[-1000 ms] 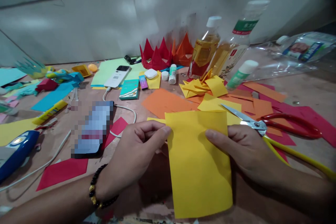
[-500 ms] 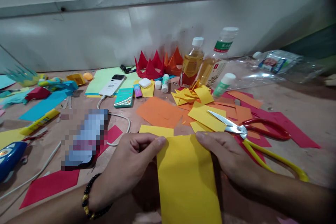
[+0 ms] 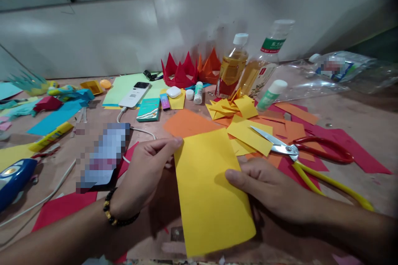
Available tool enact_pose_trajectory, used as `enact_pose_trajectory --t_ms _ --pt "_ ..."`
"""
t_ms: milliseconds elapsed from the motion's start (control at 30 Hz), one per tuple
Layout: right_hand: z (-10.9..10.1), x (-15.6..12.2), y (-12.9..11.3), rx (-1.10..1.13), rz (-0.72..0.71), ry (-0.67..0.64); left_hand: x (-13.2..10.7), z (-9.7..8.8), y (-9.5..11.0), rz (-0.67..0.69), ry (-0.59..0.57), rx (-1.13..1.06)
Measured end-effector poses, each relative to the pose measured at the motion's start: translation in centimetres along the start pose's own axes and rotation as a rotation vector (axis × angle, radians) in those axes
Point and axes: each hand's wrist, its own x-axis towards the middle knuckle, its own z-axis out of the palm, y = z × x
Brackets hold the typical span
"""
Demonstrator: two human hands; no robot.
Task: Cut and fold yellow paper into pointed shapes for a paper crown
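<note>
Head view, looking down at a crowded tabletop [image 3: 351, 112] against a pale wall [image 3: 93, 37]. A long yellow sheet [image 3: 208, 190] sits at lower middle, tilted, with its far end overlapping an orange sheet [image 3: 186, 123]. The left hand [image 3: 146, 174], with a beaded bracelet [image 3: 116, 211] at the wrist, lies at the sheet's left side, its fingers [image 3: 164, 145] together and their tips at the upper left edge. The right hand [image 3: 267, 188] is at the sheet's lower right, with its thumb [image 3: 236, 177] lying on top of the paper. Neither grip shows clearly: you cannot tell whether either hand is pinching the sheet.

Just beyond the right hand lie scissors [image 3: 281, 147] with one red and one yellow handle, on scattered red and orange paper. Yellow scraps [image 3: 231, 105] are heaped at upper middle, and a loose yellow piece [image 3: 250, 136] sits beside the scissors' blades. Farther back stand red paper crowns [image 3: 178, 70], an orange crown [image 3: 209, 68], and two bottles [image 3: 231, 66]. To the left of the left hand lies a phone [image 3: 104, 157], blurred out, with a white cable [image 3: 141, 129] running up from it.
</note>
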Motion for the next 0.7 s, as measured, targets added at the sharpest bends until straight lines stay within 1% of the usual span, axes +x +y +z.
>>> enact_pose_trajectory --t_ms 100,200,233,267,300,333,367,433,500,533,567,600,633,700 --pt "-0.2 -0.1 0.1 -0.11 0.04 0.005 0.7 -0.1 0.2 0.018 0.052 -0.032" --pt "-0.3 -0.4 -0.1 -0.118 0.06 -0.134 1.2 -0.3 0.4 0.016 0.092 -0.056" --pt "-0.2 -0.5 0.0 -0.118 0.071 -0.14 1.3 -0.3 0.5 0.009 0.099 -0.063" --pt "-0.2 -0.5 0.0 -0.116 0.064 -0.089 1.4 -0.4 0.6 -0.003 0.102 -0.071" --pt "-0.2 -0.5 0.2 -0.12 0.025 0.003 1.4 -0.4 0.8 -0.016 0.104 -0.08" --pt "-0.2 -0.4 0.4 -0.143 -0.048 0.11 1.4 -0.5 0.9 -0.03 0.106 -0.09" --pt "-0.3 -0.2 0.7 -0.191 -0.165 0.217 1.4 -0.5 1.1 -0.049 0.107 -0.1" --pt "-0.6 0.2 1.2 -0.368 -0.506 0.392 1.2 -0.4 1.4 -0.094 0.101 -0.118" --pt "-1.2 0.5 1.4 -0.659 -0.866 0.505 0.9 -0.2 1.7 -0.134 0.084 -0.13" --pt "-1.5 0.5 1.4 -0.821 -1.008 0.536 0.8 0.0 1.8 -0.152 0.07 -0.134" --pt "-1.9 0.3 1.2 -0.963 -1.107 0.528 0.6 0.2 1.9 -0.167 0.052 -0.138" --pt "-2.2 0.1 0.9 -1.063 -1.183 0.49 0.5 0.4 1.9 -0.18 0.032 -0.144" --pt "-2.5 -0.2 0.5 -1.123 -1.229 0.449 0.4 0.5 1.9 -0.192 0.008 -0.15" --pt "-2.8 -0.7 -0.2 -1.156 -1.299 0.4 0.2 0.8 1.8 -0.207 -0.038 -0.161"
